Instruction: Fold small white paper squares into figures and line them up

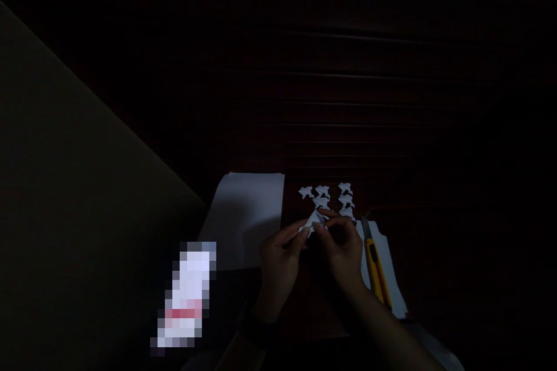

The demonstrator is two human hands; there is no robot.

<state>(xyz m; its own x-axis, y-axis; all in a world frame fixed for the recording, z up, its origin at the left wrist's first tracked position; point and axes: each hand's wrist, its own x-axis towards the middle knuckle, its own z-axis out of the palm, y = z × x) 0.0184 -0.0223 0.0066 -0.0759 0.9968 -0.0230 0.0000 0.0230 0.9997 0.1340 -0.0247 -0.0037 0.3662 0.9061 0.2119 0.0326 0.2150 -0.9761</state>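
Note:
Between my two hands is a small folded piece of white paper (314, 220), partly covered by the fingers. My left hand (282, 252) pinches its left side between thumb and fingers. On the right side, the thumb and fingers of my right hand (343, 246) are closed on the same paper. Just beyond the hands lie several small folded white paper figures in two columns, among them one at the left (306, 192) and one at the far right (345, 188). They have pointed, angular outlines. Dim light hides the finer creases.
A stack of white paper sheets (248, 203) lies left of my hands. To the right, a yellow utility knife (378, 272) rests on more white paper (391, 266), its blade end pointing away. A bright pixelated patch (189, 284) is at lower left. The table is dark wood.

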